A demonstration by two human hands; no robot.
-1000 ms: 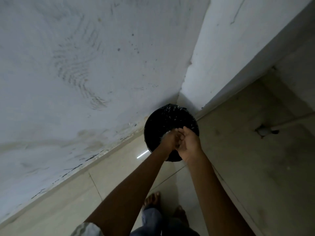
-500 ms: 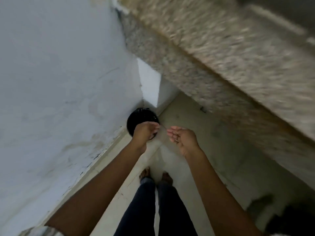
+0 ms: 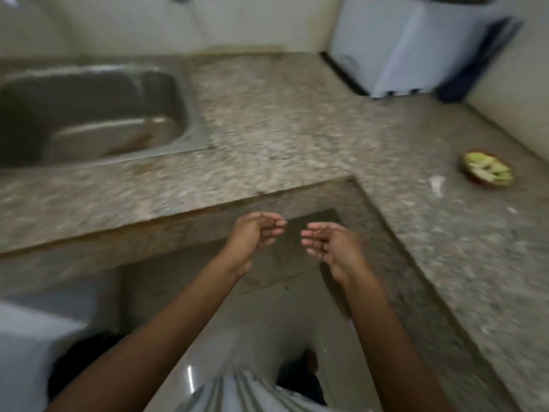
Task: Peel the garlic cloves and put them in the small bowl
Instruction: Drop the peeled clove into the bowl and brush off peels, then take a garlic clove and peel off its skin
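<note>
A small bowl (image 3: 487, 171) with pale green-white pieces in it sits at the right on the granite counter (image 3: 282, 123). A white scrap, probably garlic skin (image 3: 436, 185), lies just left of the bowl. My left hand (image 3: 255, 236) and my right hand (image 3: 326, 248) hover side by side in front of the counter's inner corner, below its edge. Both palms face up with fingers loosely curled and nothing in them. The frame is blurred by motion.
A steel sink (image 3: 89, 114) is set in the counter at the left. A pale blue appliance (image 3: 416, 46) stands at the back right corner against the wall. Part of a dark bin (image 3: 77, 361) shows at the lower left on the floor.
The view has swung up from the black bin on the floor to the counter. My hands, held together over the bin a second ago, have parted and are empty.
</note>
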